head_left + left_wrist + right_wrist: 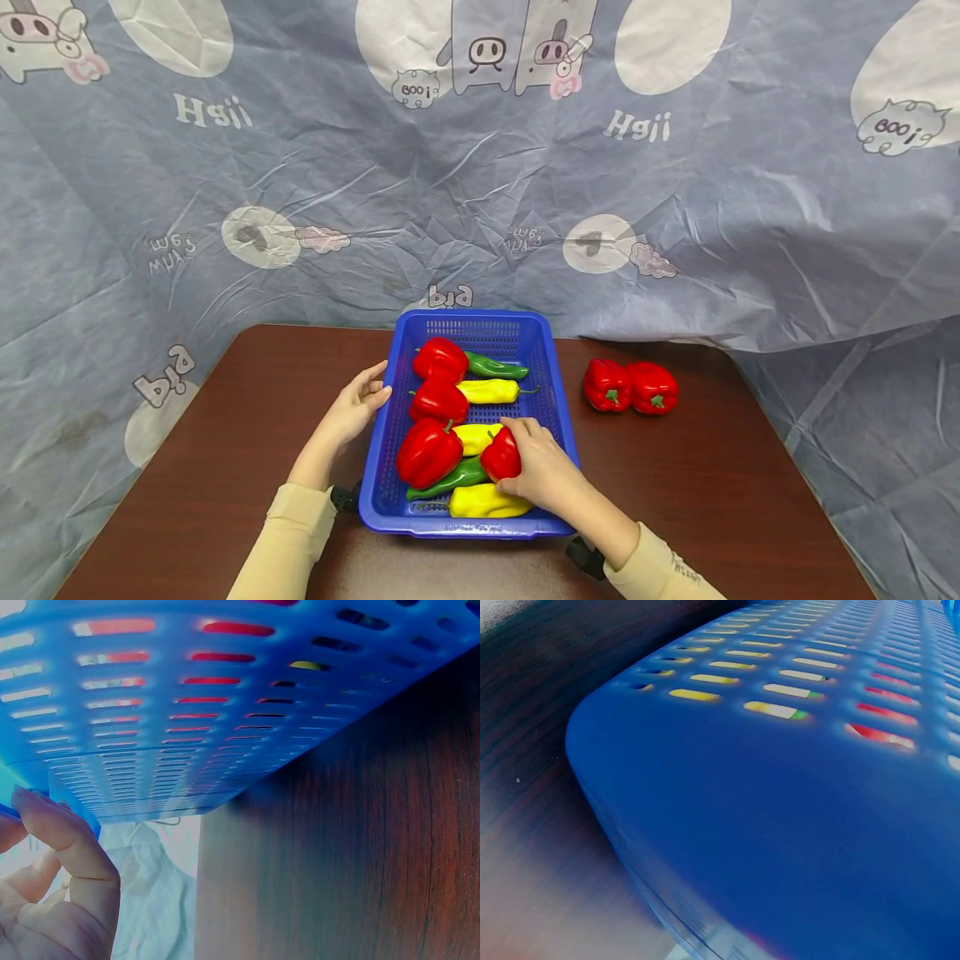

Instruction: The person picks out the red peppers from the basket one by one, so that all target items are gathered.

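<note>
A blue plastic basket [558,392] with slotted walls stands on the table, holding several red bell peppers, yellow peppers and green peppers. At its left rim, my left hand [358,408] pinches the edge with bent fingers; the left wrist view shows this hand [64,885] beside the slotted wall [150,761]. Inside the basket's near right part, my right hand [543,467] grips a red bell pepper [500,457] between thumb and fingers. Just below it lies a yellow pepper [487,502], and a green pepper [457,477] lies to its left. The right wrist view shows only the basket's outer wall [705,787], not the hand.
Two red bell peppers [607,386] sit side by side on the brown table [712,500], right of the basket. A patterned grey-blue cloth [480,192] hangs behind the table's far edge. Dark wrist devices [585,557] are strapped near both cuffs.
</note>
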The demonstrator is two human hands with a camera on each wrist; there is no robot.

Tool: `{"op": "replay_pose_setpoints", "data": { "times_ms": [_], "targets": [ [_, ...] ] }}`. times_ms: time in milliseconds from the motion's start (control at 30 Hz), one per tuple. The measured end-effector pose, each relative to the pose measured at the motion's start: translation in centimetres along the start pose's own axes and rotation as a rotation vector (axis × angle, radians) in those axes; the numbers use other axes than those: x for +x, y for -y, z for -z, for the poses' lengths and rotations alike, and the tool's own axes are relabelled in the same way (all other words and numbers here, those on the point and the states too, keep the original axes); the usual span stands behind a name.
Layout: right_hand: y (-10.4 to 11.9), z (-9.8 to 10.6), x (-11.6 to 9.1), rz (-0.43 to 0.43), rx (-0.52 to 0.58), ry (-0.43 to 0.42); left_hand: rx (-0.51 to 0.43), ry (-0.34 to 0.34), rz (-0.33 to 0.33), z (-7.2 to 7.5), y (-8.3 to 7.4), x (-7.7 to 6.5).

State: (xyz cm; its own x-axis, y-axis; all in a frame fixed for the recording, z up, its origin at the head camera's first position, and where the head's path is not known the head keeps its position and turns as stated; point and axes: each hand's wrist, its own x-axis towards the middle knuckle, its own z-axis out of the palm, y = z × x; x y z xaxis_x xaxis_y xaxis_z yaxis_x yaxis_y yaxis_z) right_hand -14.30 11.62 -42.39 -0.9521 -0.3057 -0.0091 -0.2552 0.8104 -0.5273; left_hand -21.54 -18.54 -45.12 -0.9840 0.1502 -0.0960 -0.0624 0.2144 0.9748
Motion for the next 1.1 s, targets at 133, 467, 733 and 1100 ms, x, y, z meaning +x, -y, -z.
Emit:
{"op": "replay_pose_setpoints", "data": {
  "times_ms": [133, 467, 733, 1100],
  "targets": [
    [0.1, 0.4, 0.0, -0.005, 0.039, -0.026, -0.007, -0.003, 0.000, 0.0, 0.0, 0.0],
    [0.6, 2.5, 0.0, -0.066, 0.188, -0.079, -0.002, -0.006, -0.003, 0.0, -0.1, 0.0],
    [-0.1, 5.5, -0.3, -0.113, 0.348, -0.170, -0.012, 0.001, 0.004, 0.0, 0.0, -0.1],
    [-4.3, 9.4, -0.7, -0.243, 0.615, -0.231, -0.027, -0.007, -0.003, -0.1, 0.2, 0.0]
  ]
}}
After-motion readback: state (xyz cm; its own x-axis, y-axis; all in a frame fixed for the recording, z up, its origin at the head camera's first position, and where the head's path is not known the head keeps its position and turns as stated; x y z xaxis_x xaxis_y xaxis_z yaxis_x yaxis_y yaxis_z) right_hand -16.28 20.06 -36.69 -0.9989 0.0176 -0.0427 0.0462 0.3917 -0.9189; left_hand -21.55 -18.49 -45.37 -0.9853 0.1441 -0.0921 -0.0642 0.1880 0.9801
